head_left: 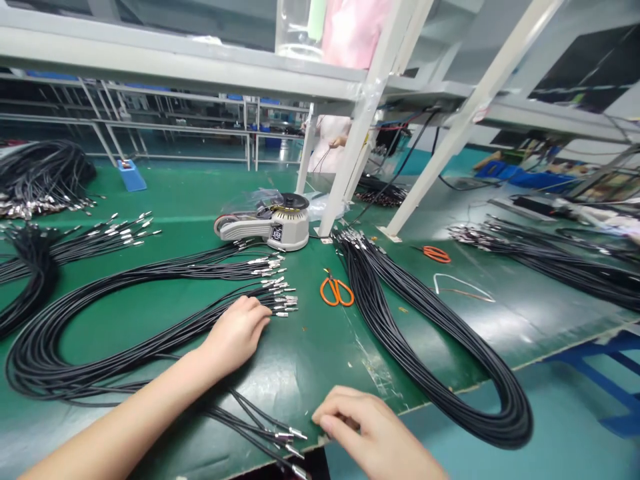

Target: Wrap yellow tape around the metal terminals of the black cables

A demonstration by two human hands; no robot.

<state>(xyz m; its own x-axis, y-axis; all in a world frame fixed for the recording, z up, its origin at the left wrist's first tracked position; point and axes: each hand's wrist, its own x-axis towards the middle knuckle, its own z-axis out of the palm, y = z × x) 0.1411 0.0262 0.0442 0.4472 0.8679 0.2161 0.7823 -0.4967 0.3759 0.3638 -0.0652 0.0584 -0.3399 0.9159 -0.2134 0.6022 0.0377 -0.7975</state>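
My left hand [239, 335] rests over the near end of a looped bundle of black cables [145, 357], just behind its silver metal tips. Its fingers are curled down around the cables, partly hidden by the back of the hand. By the table's front edge, my right hand [373, 427] hovers with fingers and thumb curled in; nothing shows between them. Between the hands, several loose black cables [250, 427] point their metal ends towards the right hand. Orange-handled scissors [337, 292] lie beyond, beside another U-shaped black cable bundle [450, 333] that overhangs the edge.
A grey tape dispenser [280, 223] stands behind the cables, near white shelf posts [350, 133]. More cable bundles [45, 173] lie at left and right. A second pair of orange scissors [436, 254] lies at right. A co-worker's hand [339, 142] shows in the background.
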